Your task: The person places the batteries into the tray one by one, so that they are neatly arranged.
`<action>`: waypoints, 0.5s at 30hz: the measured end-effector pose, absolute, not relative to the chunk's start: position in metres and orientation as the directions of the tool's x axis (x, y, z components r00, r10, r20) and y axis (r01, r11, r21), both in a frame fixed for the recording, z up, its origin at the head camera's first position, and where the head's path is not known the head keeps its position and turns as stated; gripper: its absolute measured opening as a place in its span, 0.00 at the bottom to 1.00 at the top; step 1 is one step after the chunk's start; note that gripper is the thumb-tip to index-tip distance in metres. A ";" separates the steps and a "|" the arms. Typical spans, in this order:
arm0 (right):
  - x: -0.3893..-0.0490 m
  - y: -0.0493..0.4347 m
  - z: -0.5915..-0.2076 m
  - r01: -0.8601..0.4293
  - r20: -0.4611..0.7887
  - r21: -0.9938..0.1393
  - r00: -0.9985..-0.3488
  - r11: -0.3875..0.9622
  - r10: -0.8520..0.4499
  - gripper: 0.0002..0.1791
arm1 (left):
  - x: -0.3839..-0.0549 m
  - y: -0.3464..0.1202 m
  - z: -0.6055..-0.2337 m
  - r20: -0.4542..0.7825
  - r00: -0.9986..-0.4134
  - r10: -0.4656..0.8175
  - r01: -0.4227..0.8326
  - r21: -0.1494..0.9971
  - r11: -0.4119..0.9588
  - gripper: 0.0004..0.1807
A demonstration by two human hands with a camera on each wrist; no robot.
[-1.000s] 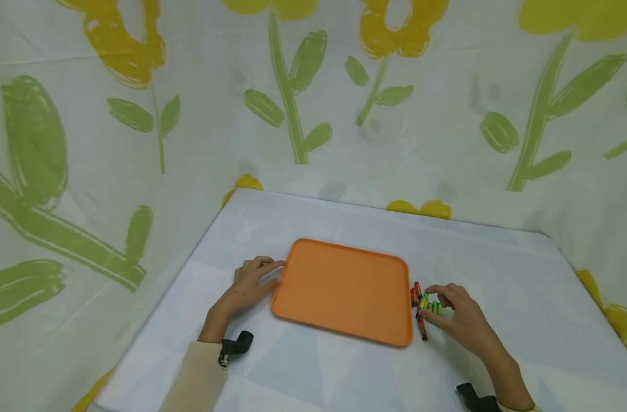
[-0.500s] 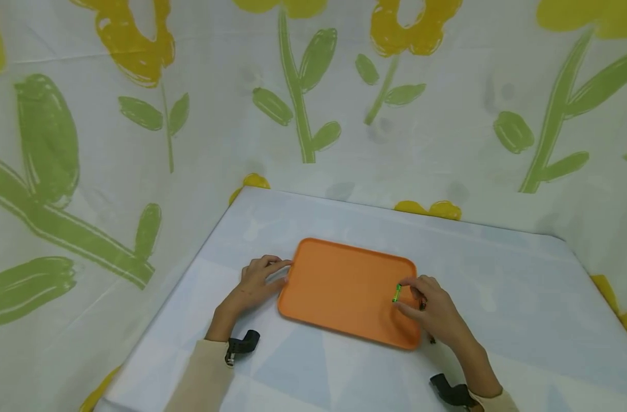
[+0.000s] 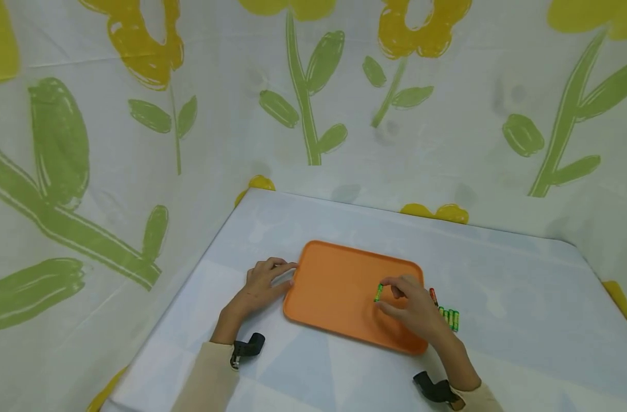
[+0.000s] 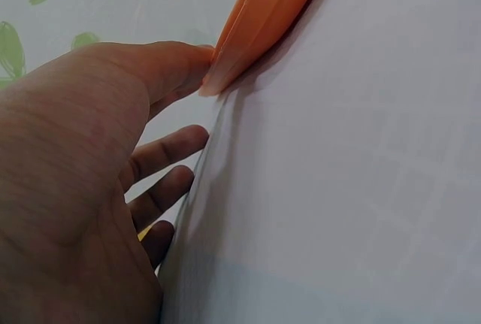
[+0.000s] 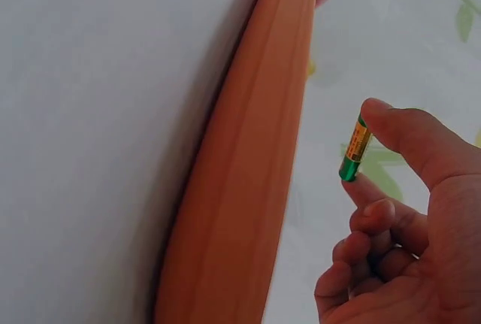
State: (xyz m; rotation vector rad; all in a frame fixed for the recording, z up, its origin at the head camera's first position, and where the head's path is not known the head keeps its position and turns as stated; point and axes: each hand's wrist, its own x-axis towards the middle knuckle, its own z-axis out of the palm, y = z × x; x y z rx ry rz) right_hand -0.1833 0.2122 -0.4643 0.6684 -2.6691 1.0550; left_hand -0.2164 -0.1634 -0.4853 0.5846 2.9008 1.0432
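My right hand (image 3: pixel 413 306) is over the right half of the orange tray (image 3: pixel 334 286). Between thumb and index finger it pinches a small green battery (image 3: pixel 378 292) by its two ends; the right wrist view shows the green and gold battery (image 5: pixel 356 149) clear of the tray. My left hand (image 3: pixel 261 284) rests at the tray's left edge, touching the rim with relaxed fingers. Several green batteries (image 3: pixel 450 318) lie side by side on the table right of the tray. A red battery (image 3: pixel 433 296) lies near them, and my right hand may hide others.
A pale blue and white cloth covers the table (image 3: pixel 292 383). Behind it and to the left hangs a white curtain (image 3: pixel 215 137) with yellow flowers and green leaves. A black device (image 3: pixel 248 346) is strapped to each wrist.
My right hand has picked up one green battery from the group beside the tray and carried it left over the tray. The left hand stays at the tray's left edge.
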 end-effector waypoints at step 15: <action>-0.193 0.185 -0.468 -0.510 0.352 -0.586 -0.860 0.630 -0.369 0.19 | -0.215 -0.161 -0.485 0.127 -0.934 0.335 0.337 0.631 0.699 0.24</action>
